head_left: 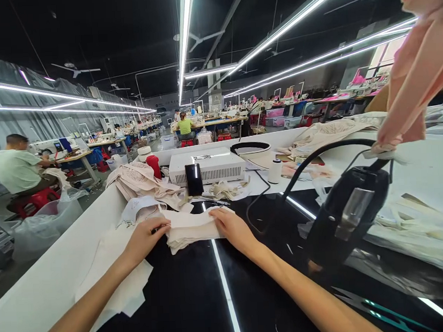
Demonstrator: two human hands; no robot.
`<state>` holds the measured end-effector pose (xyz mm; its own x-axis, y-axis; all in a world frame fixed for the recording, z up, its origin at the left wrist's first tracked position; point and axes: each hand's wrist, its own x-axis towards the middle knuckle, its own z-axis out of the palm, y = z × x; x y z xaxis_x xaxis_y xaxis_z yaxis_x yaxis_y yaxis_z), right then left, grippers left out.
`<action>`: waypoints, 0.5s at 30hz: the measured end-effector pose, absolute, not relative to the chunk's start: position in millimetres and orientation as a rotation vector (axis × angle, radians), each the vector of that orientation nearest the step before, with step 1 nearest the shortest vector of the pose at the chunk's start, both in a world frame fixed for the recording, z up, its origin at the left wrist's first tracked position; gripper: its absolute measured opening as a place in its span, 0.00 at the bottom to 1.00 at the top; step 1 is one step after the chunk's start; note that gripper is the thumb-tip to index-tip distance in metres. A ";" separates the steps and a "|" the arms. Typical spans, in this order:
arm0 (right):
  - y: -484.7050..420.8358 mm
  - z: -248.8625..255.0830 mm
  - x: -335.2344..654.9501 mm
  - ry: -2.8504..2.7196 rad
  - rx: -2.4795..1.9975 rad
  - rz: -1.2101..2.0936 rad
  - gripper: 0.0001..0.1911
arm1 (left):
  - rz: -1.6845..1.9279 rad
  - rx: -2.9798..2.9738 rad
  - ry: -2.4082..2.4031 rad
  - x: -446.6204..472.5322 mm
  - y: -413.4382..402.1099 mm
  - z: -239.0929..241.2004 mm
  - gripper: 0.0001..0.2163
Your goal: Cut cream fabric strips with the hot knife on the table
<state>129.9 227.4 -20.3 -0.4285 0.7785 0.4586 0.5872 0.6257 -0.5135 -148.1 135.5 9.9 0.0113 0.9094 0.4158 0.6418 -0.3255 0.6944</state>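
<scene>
A small stack of cream fabric pieces (195, 227) lies on a glossy black tabletop (190, 294), its front edges fanned in layers. My left hand (146, 238) pinches the stack's left end between thumb and fingers. At the right end, my right hand (233, 229) grips it with thumb and fingertips. More pale fabric sheets (129, 287) spread under and beside my left forearm. A white perforated piece (140, 208) rests just beyond my left hand. Behind the stack, a phone-like black device (194, 179) leans upright against a white vented box (207, 166).
On the right stands a black machine (350, 214) with a curved cable; pink cloth (408, 79) hangs above it. Beige garments (144, 179), a red thread cone (153, 166) and a white bottle (275, 171) sit behind. A white side wall (39, 291) borders the left. People sew farther off.
</scene>
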 end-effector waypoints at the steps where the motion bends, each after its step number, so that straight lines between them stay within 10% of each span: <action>1: 228.0 -25.4 131.4 -2.196 -1.059 0.349 0.19 | 1.179 2.008 1.595 -148.0 132.9 4.1 0.09; 15: 212.9 -22.0 135.9 -2.346 -1.107 0.145 0.08 | 0.984 2.108 1.663 -140.2 114.2 3.5 0.14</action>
<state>135.9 212.9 -22.0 -0.5188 0.7429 0.4231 0.6851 0.6573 -0.3141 -140.2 114.2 3.5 0.1052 0.9362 0.3354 0.7446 -0.2977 0.5974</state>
